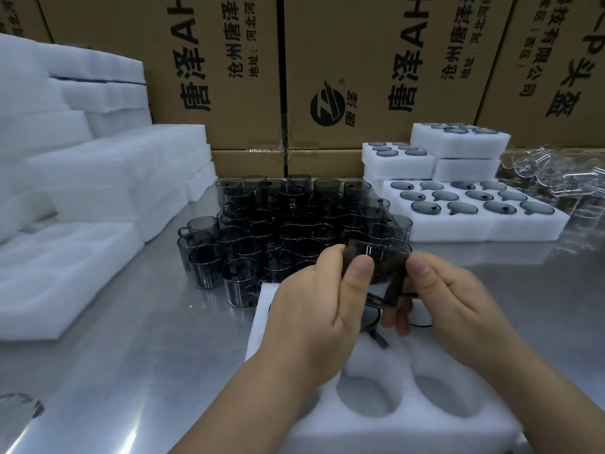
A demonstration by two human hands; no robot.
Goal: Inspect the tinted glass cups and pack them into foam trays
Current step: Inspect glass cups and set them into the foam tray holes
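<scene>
The white foam tray [409, 434] sits closest to the viewer, with 2 empty round sockets facing up. Both forearms reach forward over it. The left hand [314, 309] grips the tinted glass cup [383, 280] from the left, its thumb pressed flat on the wall and its fingers wrapped behind. The right hand [458, 306] pinches the same cup from the right, thumb on top and fingers curled beneath. The cup is tilted and held above the tray's far sockets, where dark rims and a handle show, partly hidden by the hands.

Just behind the tray, a dense cluster of dark cups [278, 221] stands upright on the steel table [147, 339]. To the right lies a filled tray [523, 227] holding 12 cups. Behind it are smaller stacked filled trays [458, 145]. Clear glassware [556, 178] is piled at the far right. Empty foam trays [65, 257] are stacked on the left. Printed cardboard cartons [360, 77] form a wall at the back.
</scene>
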